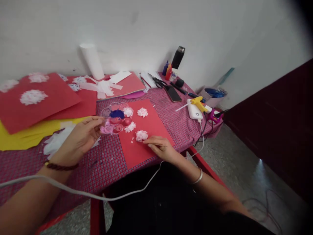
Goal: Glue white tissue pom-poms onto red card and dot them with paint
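Note:
My left hand (pixel 89 130) pinches the edge of a clear, flower-shaped paint palette (pixel 114 119) with blue, red, pink and white paint in its wells. The palette is held up over the left edge of a red paper sheet (pixel 154 114). On that sheet sit white, pink-tinged paper flowers: one (pixel 142 112) at the back, another (pixel 130 126) beside the palette, and a third (pixel 141 135) nearest me. My right hand (pixel 160 147) is closed around a thin paintbrush (pixel 157 144), its tip at the nearest flower.
More red sheets with flowers (pixel 33 97) and yellow paper (pixel 36 133) lie left. Behind are a white paper roll (pixel 92 61), scissors (pixel 158 82), paint bottles (pixel 168 71) and a phone (pixel 172 93). A yellow glue gun (pixel 198 103) rests right. A white cable (pixel 107 198) crosses before me.

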Demonstrator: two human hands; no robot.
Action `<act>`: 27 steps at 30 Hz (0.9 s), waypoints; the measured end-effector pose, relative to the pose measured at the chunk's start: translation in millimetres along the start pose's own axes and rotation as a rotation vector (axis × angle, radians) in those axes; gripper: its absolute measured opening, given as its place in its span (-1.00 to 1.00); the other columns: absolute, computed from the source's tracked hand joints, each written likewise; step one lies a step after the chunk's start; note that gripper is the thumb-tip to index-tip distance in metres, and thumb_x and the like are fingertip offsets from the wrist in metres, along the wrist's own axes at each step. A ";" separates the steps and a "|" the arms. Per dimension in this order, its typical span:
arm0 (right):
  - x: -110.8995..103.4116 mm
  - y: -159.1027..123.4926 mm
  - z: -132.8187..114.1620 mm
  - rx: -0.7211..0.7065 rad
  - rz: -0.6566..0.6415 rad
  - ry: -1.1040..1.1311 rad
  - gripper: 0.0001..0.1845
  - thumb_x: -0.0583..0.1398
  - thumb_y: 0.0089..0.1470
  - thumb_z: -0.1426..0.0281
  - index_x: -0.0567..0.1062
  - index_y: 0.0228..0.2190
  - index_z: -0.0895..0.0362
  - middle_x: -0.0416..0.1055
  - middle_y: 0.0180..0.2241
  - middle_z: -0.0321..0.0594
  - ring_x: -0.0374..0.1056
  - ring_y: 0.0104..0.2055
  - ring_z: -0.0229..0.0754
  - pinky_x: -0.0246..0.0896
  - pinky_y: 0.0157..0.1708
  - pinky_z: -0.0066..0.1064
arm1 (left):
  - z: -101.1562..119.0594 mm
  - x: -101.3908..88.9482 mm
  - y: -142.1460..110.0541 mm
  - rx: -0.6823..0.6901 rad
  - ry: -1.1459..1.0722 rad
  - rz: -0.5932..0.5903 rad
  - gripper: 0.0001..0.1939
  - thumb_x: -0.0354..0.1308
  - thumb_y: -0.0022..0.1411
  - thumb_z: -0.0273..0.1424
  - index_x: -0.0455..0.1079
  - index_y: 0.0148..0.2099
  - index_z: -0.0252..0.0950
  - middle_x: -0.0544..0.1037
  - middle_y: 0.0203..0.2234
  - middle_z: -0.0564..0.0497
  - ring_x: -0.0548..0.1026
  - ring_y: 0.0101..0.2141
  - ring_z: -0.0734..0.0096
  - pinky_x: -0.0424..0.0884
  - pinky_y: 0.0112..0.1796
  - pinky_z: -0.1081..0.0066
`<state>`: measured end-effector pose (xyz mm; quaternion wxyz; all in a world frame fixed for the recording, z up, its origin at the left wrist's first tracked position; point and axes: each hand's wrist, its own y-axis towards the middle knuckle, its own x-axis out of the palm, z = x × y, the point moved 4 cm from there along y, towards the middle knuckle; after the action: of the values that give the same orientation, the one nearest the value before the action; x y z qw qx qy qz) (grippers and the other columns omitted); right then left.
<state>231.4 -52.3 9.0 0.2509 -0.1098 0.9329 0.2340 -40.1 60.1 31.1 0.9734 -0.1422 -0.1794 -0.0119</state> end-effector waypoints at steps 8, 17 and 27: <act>-3.7 -2.5 -3.4 0.058 0.125 0.099 -0.75 0.11 0.30 0.42 0.57 -0.10 0.11 0.57 -0.23 -0.09 0.49 -0.18 -0.17 0.46 -0.15 -0.27 | -10.0 -12.0 -8.6 -0.106 0.068 0.055 -0.85 0.37 -0.12 -0.48 0.55 -0.39 -0.27 0.58 -0.48 0.09 0.46 -0.51 0.56 0.37 -0.54 0.61; -30.1 9.3 -1.1 -0.001 -0.081 0.109 -0.74 0.09 0.31 0.41 0.55 -0.09 0.10 0.56 -0.18 -0.08 0.48 -0.16 -0.17 0.45 -0.15 -0.26 | -2.5 1.1 -27.4 0.008 0.106 0.251 -0.87 0.36 -0.13 -0.51 0.54 -0.43 -0.24 0.57 -0.49 0.11 0.44 -0.48 0.56 0.38 -0.52 0.65; -51.6 7.5 29.4 -0.292 -0.368 0.039 -0.72 0.09 0.32 0.45 0.57 -0.07 0.11 0.59 -0.14 -0.11 0.50 -0.15 -0.16 0.39 -0.15 -0.30 | -19.6 25.9 -133.7 0.177 0.095 0.689 -0.81 0.37 -0.18 -0.54 0.52 -0.40 -0.29 0.54 -0.47 0.14 0.41 -0.51 0.62 0.36 -0.56 0.70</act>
<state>285.1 -26.9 16.2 0.2529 -0.3174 0.8581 0.3147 -19.0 -72.9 59.0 0.9360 -0.1086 -0.0760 0.3260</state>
